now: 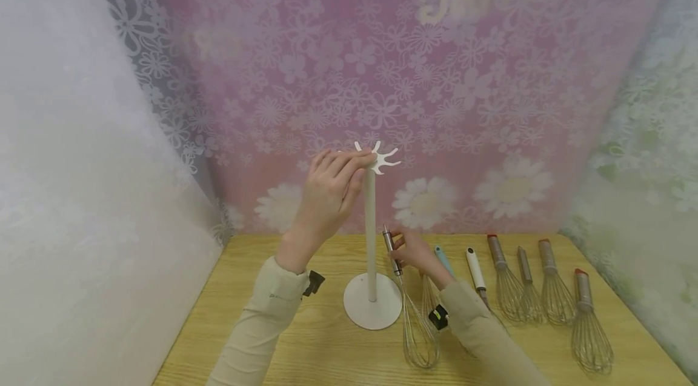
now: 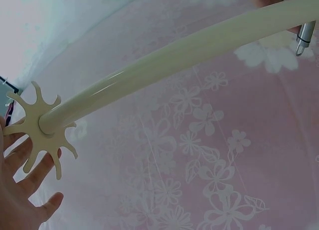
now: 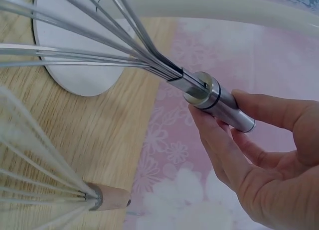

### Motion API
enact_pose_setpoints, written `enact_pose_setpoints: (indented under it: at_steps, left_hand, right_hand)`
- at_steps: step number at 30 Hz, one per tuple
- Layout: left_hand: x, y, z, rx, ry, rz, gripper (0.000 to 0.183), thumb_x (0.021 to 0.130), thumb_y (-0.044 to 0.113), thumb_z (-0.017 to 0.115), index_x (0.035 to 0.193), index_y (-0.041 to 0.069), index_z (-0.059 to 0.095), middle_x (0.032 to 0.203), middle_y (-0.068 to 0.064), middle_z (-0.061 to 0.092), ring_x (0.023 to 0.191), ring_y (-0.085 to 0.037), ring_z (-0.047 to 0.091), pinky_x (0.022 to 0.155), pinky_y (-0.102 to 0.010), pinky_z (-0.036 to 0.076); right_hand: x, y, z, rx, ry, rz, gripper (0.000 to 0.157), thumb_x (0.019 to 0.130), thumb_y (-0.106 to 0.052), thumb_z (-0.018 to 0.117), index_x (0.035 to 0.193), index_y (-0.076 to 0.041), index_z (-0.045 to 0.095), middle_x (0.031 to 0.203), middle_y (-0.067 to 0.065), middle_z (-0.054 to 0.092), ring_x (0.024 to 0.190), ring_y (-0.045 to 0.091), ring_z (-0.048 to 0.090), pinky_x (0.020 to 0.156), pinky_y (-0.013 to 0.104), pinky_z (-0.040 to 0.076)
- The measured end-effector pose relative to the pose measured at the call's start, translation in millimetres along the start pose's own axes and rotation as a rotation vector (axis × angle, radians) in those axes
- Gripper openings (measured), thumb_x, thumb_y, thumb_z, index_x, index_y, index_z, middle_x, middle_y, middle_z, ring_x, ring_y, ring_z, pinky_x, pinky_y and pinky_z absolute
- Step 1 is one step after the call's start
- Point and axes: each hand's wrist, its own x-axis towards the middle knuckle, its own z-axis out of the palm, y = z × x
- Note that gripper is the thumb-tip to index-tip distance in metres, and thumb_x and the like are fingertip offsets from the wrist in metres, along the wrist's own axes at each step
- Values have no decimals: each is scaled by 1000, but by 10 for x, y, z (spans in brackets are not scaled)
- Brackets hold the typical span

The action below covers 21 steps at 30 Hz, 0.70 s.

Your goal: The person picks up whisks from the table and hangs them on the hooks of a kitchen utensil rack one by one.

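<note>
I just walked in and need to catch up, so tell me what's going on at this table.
A person is working with whisks and a pale stand. The left hand is at the stand's pronged top, while the right hand holds a whisk by its metal handle, beside the pole. That whisk is not on the prongs. More whisks lie on the wooden table to the right.

The site is presenting as a small screened-off booth: a pink floral curtain is hanging directly behind a wood-grain table, pale sheeting is closing off the left, and a flowered hanging is covering the right. Whisks are lying on the tabletop — kitchenware — but the hangings are concealing the wider room's type.
</note>
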Motion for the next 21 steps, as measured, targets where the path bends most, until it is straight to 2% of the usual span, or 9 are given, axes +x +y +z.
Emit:
enact_pose_setpoints:
  at_steps: [4, 11, 21]
  left_hand:
    - [-6, -3, 2, 4, -1, 0, 49, 113, 35, 26, 125, 14, 69, 131, -3, 67, 117, -24, 61, 117, -48, 32]
    - [-7, -5, 3, 7, 0, 2, 50, 113, 36, 26, 126, 14, 69, 131, -2, 67, 117, -24, 61, 116, -49, 33]
    - [-7, -5, 13, 9, 7, 7, 49, 113, 35, 26, 126, 14, 69, 130, -3, 67, 117, -24, 61, 116, -49, 34]
  right_hand:
    - [-37, -9, -14, 24, 36, -22, 54, 90, 2, 72, 139, 6, 48, 102, 21, 61, 72, 25, 66, 71, 50, 61]
    - [-98, -46, -22, 90, 97, -83, 55, 93, 2, 69, 143, 1, 47, 109, 22, 58, 71, 22, 62, 67, 39, 61]
    - [-214, -165, -60, 132, 188, -204, 54, 95, -3, 70, 144, 0, 49, 117, 27, 58, 82, 31, 66, 68, 37, 61]
